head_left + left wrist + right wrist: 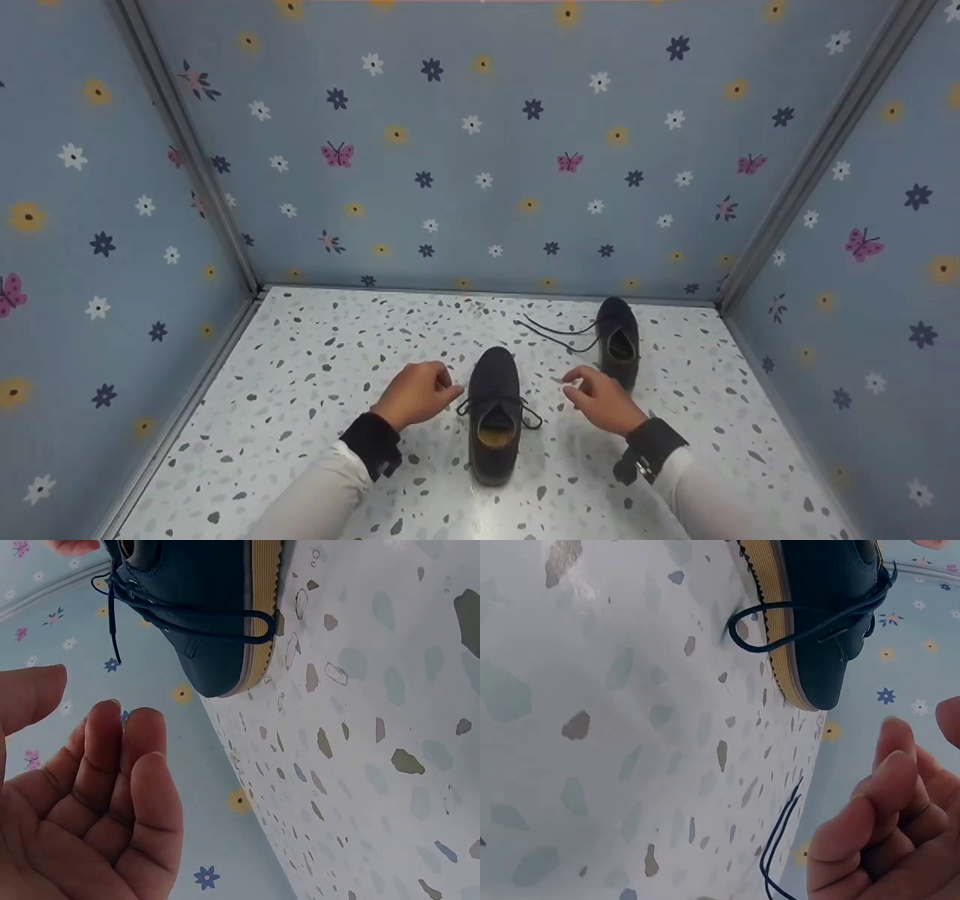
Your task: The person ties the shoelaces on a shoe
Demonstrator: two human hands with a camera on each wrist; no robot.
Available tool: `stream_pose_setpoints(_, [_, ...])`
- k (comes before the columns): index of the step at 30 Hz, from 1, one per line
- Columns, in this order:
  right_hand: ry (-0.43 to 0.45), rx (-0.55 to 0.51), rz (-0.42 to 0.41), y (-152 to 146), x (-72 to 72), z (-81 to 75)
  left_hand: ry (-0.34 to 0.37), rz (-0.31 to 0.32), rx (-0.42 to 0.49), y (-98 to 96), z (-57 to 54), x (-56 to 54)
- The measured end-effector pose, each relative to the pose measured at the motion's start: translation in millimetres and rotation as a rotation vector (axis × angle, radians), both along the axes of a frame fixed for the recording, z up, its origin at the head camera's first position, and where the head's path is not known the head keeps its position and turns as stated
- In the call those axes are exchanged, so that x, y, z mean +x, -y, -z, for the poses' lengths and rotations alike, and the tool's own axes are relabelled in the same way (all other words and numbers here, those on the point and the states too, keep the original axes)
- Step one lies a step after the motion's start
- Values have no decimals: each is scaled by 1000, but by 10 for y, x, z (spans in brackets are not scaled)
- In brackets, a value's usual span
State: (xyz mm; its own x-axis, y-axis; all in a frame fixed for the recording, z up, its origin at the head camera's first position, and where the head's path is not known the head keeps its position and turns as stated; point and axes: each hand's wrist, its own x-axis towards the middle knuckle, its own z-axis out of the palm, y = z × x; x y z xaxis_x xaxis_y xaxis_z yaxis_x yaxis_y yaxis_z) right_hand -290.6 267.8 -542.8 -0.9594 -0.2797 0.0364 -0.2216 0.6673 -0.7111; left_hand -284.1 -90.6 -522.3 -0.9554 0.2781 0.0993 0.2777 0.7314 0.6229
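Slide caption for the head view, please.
Left hand and right hand flank a bow-tied shoe; another shoe trails loose laces across speckled floor.

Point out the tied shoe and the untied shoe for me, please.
Tied shoe [495, 435]: head view, on its insole.
Untied shoe [621, 344]: head view, inside its opening.
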Motion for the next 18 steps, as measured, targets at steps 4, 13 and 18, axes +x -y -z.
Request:
stream_pose_setpoints(4, [-63,53,38,-51,-12,-83,30,15,-11,-57,32,16])
stream_pose_setpoints(13, [-307,242,133,-216,-102,-169,106,32,-71,-201,177,54])
stream_pose_setpoints(18, [-389,310,176,-326,-147,-106,153,35,-94,-279,258,97])
